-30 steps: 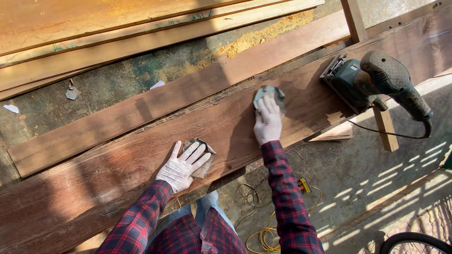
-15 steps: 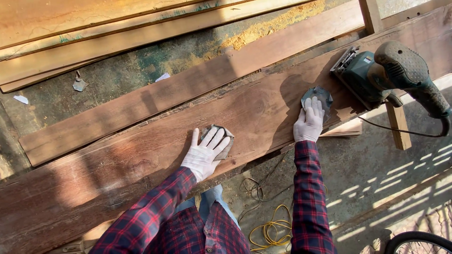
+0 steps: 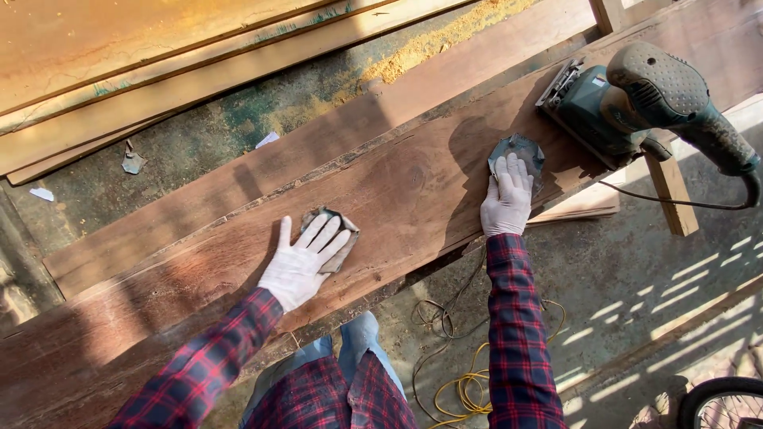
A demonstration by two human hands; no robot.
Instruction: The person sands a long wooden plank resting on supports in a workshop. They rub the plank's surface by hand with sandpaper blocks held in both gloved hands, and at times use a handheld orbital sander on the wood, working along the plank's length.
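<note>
- Our left hand (image 3: 300, 266) in a white glove lies flat, fingers spread, pressing a small grey sheet of sandpaper (image 3: 335, 238) onto the long reddish-brown wooden plank (image 3: 397, 199).
- Our right hand (image 3: 507, 200), also gloved, presses a second grey sandpaper piece (image 3: 518, 151) farther right on the same plank.
- A green electric sander (image 3: 636, 99) rests on the plank, just right of that hand.
- Yellow cable (image 3: 465, 389) lies on the floor, near us.

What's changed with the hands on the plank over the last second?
Relative to the power sander, the right hand has slid its sandpaper piece slightly along the plank toward it. The left hand stays flat on its own sandpaper, fingers spread. The sander still lies on the plank, untouched, and nothing was picked up or let go.
</note>
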